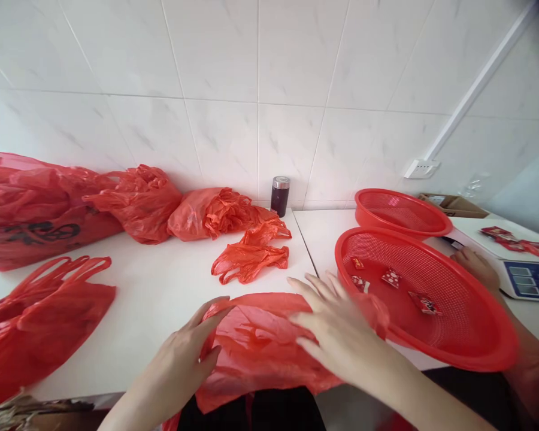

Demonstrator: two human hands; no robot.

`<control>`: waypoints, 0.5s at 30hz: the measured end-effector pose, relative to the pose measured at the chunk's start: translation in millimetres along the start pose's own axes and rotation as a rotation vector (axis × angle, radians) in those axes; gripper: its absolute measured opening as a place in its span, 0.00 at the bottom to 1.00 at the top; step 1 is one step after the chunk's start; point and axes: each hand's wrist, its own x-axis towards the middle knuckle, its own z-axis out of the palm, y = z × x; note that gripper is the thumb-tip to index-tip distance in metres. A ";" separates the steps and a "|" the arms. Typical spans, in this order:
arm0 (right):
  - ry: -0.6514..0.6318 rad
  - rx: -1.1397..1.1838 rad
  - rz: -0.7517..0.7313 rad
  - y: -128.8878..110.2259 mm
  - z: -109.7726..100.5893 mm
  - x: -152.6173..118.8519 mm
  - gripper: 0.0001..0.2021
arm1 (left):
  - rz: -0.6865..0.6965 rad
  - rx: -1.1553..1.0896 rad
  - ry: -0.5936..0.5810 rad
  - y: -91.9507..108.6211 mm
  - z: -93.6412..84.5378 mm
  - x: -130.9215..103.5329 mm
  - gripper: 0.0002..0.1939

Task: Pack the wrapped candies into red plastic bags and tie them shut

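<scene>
A thin red plastic bag lies spread at the table's front edge, partly hanging over it. At its left side my left hand has its fingers curled round the bag's upper edge, thumb lower down. My right hand is spread over the bag's right part with fingers apart, slightly blurred; a bunched end of the bag shows beyond it. A crumpled red bag with handle loops lies just beyond my hands.
Filled red bags line the wall; another red bag lies left. A dark flask stands behind. Right are red baskets, one holding small packets, a scale with packets, and another person's hand.
</scene>
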 end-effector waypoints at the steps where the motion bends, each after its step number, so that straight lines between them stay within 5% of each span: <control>1: -0.050 -0.008 0.084 8.6 4.3 1.6 0.11 | 0.018 -0.024 -0.015 -0.1 -0.8 -1.1 0.36; 4: -0.133 0.069 0.272 38.9 -0.6 -3.7 0.17 | 0.065 -0.068 -0.108 -2.5 -6.1 -5.2 0.37; 8: -0.228 0.356 0.225 74.0 -35.1 -35.7 0.24 | 0.044 -0.169 -0.124 -7.9 -12.6 -7.0 0.35; 11: -0.133 0.195 0.465 97.6 -44.7 -67.2 0.31 | -0.017 -0.279 -0.020 -13.1 -12.5 -8.3 0.32; 13: -0.234 0.024 0.615 107.8 -39.5 -82.9 0.30 | -0.055 -0.374 0.068 -17.9 -8.4 -12.6 0.27; 15: -0.363 -0.074 0.661 109.3 -31.6 -87.8 0.19 | -0.100 -0.467 0.087 -25.0 -1.0 -20.6 0.23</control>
